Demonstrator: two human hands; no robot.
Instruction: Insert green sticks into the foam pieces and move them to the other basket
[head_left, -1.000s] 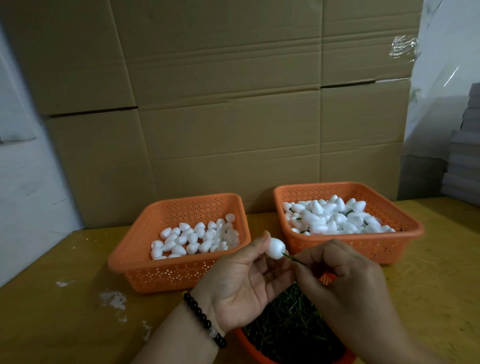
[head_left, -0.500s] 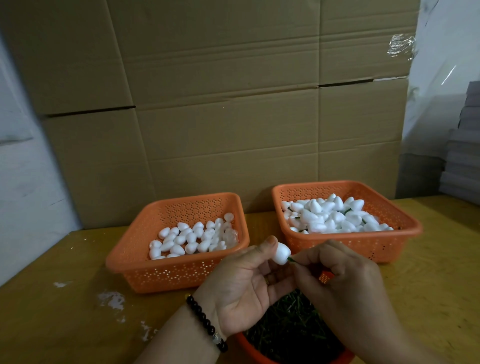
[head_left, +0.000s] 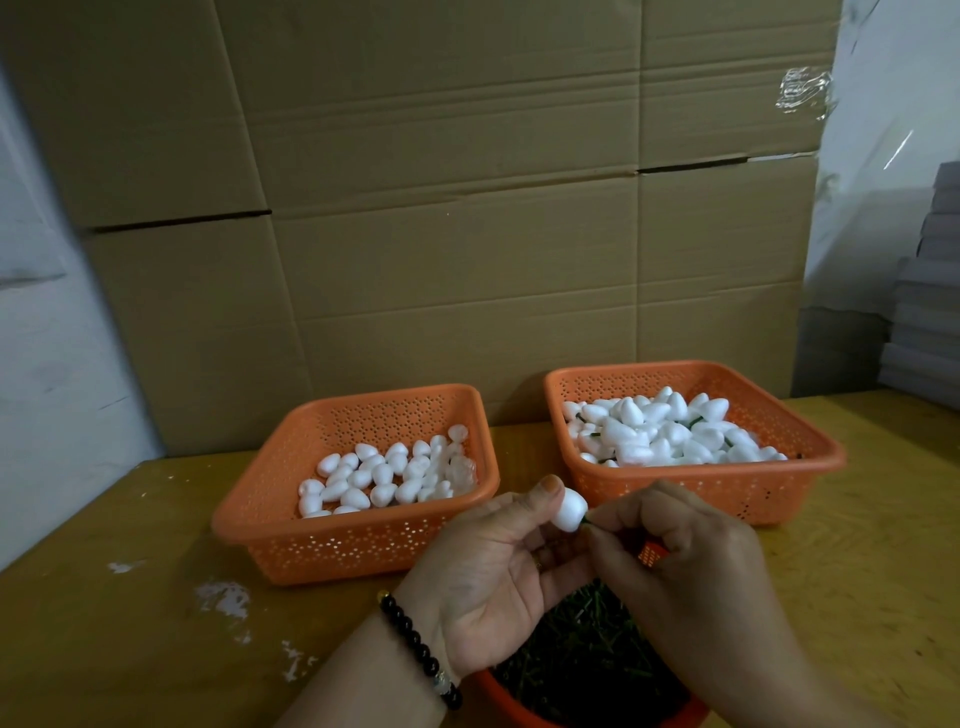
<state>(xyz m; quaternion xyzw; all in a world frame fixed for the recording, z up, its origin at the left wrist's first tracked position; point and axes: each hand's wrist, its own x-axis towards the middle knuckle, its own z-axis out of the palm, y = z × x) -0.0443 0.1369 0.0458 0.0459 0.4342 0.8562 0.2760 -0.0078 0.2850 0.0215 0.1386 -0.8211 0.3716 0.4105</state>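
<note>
Head view. Left hand (head_left: 488, 571) pinches a white foam piece (head_left: 569, 510) between thumb and fingers, held above the table (head_left: 130, 639) in front of the two baskets. Right hand (head_left: 670, 556) pinches a green stick (head_left: 587, 521); only a short bit shows, its tip meeting the foam piece's right end. Black bead bracelet (head_left: 421, 652) on the left wrist.

Left basket (head_left: 358, 545), orange: plain foam pieces. Right basket (head_left: 696, 493), orange: foam pieces with green sticks showing among them. Near basket (head_left: 506, 699) under the hands: heap of green sticks. Cardboard boxes (head_left: 441, 208) stacked behind.
</note>
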